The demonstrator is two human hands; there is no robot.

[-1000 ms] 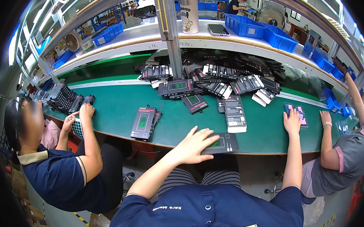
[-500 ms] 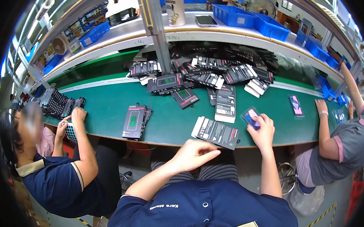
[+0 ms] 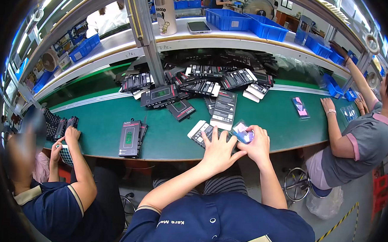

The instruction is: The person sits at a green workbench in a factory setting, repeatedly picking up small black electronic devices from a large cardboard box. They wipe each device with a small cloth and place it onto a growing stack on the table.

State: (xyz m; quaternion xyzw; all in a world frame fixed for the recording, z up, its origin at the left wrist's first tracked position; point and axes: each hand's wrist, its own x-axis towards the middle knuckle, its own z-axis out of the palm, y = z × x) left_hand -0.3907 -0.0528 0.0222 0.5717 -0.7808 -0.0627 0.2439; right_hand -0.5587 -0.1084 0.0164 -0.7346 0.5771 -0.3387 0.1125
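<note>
My right hand (image 3: pixel 258 146) pinches a flat, phone-sized piece in clear plastic with a purple and blue picture (image 3: pixel 243 132). The piece is just above the bench edge, at the right end of a black and white flat box (image 3: pixel 197 130). Over that box my left hand (image 3: pixel 219 153) lies with spread fingers, its fingertips on or just above the printed side; contact is hard to tell. The hand covers much of the box, and its thumb comes close to my right hand. Beyond it lies another flat box, printed side up (image 3: pixel 224 107).
Black boxes (image 3: pixel 204 84) are heaped at the back of the green bench (image 3: pixel 167 137). A small stack (image 3: pixel 129 138) stands left, and another wrapped piece (image 3: pixel 300 107) lies right. A shelf holds blue bins (image 3: pixel 228 20), a phone (image 3: pixel 198 27) and a tumbler (image 3: pixel 165 13). Co-workers sit on both sides.
My left hand has moved forward from the bench edge, and its fingers have spread over the box. My right hand has brought the wrapped piece closer to the box. The whole view has shifted.
</note>
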